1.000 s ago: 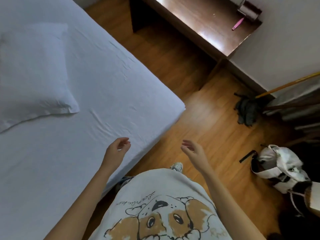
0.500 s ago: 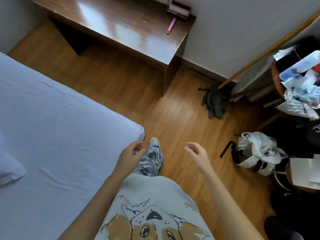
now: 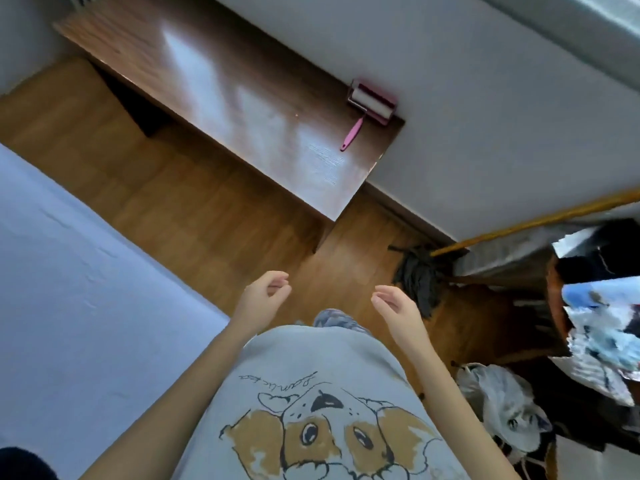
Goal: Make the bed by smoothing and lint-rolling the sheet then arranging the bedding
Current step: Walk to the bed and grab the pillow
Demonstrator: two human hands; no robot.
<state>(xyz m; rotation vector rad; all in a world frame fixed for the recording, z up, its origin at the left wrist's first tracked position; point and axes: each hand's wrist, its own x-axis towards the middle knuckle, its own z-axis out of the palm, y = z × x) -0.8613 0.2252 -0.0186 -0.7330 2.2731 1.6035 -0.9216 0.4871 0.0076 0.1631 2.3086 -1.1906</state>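
Facing the tabletop [image 3: 221, 109] whose far corner holds the lint roller [image 3: 367, 109], left hand [image 3: 263, 299] and right hand [image 3: 398, 310] hang loosely curled, empty, likely ready to fetch it.

Dim daylight, desk [image 3: 242, 109] glare, perhaps motion-blurred.

Mop [image 3: 420, 282] by wooden desk [image 3: 221, 109]

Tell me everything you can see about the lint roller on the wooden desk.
The pink-handled lint roller lies flat on the glossy dark brown wooden desk, at its far right corner close to the grey wall. A white cylindrical roll sits in a dark pink frame or cover; a thin pink handle, plastic by its look, points toward the desk's front edge. No hand touches it.
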